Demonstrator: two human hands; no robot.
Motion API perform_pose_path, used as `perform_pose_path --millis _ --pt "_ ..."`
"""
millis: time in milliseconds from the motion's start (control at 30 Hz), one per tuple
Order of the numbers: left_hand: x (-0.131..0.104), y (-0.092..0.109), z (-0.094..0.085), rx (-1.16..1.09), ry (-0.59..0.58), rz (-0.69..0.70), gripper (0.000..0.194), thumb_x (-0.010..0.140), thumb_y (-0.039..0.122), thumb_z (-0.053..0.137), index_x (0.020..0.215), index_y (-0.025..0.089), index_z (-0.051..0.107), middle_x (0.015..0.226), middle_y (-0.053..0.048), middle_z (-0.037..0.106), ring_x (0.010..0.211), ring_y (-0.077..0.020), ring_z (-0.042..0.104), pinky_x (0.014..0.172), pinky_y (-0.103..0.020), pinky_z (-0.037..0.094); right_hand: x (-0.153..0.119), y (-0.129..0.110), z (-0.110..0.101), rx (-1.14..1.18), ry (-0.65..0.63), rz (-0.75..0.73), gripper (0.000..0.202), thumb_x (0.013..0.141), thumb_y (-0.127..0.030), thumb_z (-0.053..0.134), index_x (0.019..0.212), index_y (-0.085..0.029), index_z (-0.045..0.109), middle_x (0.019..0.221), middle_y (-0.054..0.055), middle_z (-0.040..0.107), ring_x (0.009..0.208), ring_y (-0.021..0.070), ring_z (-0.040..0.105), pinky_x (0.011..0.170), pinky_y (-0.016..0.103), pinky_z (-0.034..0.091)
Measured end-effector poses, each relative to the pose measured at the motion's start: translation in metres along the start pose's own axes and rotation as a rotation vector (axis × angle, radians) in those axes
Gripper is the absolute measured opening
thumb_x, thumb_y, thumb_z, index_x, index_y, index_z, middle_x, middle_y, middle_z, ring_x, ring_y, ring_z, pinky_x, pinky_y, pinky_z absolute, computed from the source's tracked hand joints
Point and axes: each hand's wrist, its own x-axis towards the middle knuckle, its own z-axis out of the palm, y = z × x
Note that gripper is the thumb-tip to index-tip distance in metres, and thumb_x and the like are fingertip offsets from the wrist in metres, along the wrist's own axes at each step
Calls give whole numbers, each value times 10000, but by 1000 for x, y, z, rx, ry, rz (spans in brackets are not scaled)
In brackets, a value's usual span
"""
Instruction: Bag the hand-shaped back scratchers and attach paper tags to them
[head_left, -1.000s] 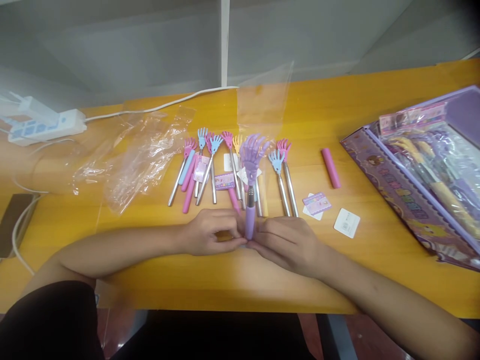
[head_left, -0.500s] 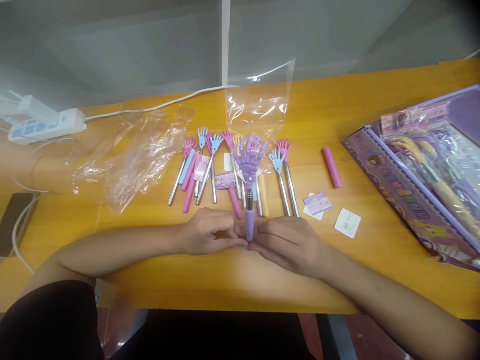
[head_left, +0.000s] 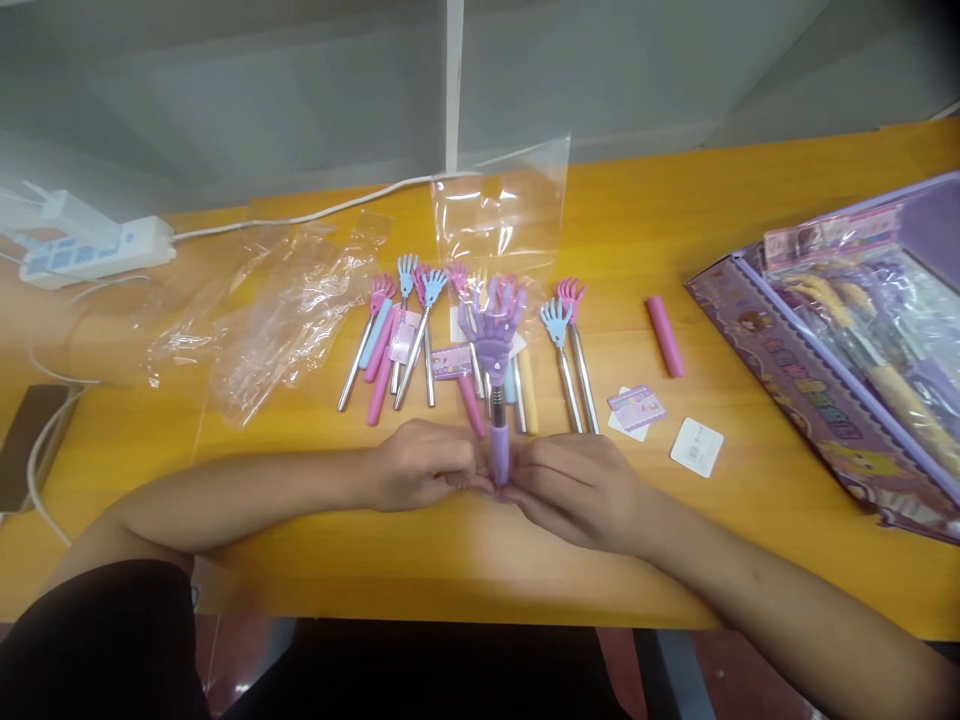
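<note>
A purple hand-shaped back scratcher (head_left: 493, 345) points away from me, its short metal shaft running into a purple grip. My right hand (head_left: 577, 490) is closed, fingers pinched at the lower end of that grip. From the other side my left hand (head_left: 424, 465) is also closed, its thumb and fingertips against the grip's end. A clear plastic bag (head_left: 499, 215) rises around or behind the scratcher's head; which one I cannot tell. Beyond my hands lie several more back scratchers with pink heads and blue heads (head_left: 556, 322), metal shafts and loose coloured grips (head_left: 380, 390).
Crumpled clear bags (head_left: 277, 320) lie at left, near a white power strip (head_left: 97, 250) with cables. A loose pink grip (head_left: 665, 337), a printed card (head_left: 636, 407) and a white tag (head_left: 696, 447) lie at right. A purple display box (head_left: 795, 375) holds bagged scratchers.
The purple scratcher's head has tipped slightly left and lower. The clear bag has shifted left and down with it. Both hands stay at the grip, the left one's fingers slightly moved.
</note>
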Motion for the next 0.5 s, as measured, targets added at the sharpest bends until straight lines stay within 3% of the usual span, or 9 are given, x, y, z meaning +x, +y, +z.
perform_pose_path --millis 167,233,333,500 --pt "-5 -7 2 71 -42 176 119 1010 107 681 955 208 650 959 -56 819 881 -148 797 806 -230 600 0 0 -1 25 -54 -9 97 1020 -166 599 936 -209 621 778 19 627 628 170 523 581 330 400" --pt "-5 -8 1 99 -66 188 120 1010 95 664 1060 203 680 1033 -78 832 960 -170 811 851 -250 616 1 2 -2 -30 -71 42 84 1024 -195 576 953 -213 617 803 34 637 668 190 547 616 343 430" --pt "-2 -6 -1 137 -33 143 155 999 71 661 1090 195 675 993 -70 828 926 -167 802 828 -252 613 3 8 -4 -165 -62 196 117 1051 -267 552 1086 -188 632 949 97 679 840 251 625 741 401 507" --pt "8 1 -3 124 -21 54 201 975 73 717 947 213 575 894 -35 779 965 -191 756 937 -347 605 3 22 -4 -327 3 404 420 1067 -348 561 1431 -139 543 1373 240 628 1250 395 611 1026 577 536"
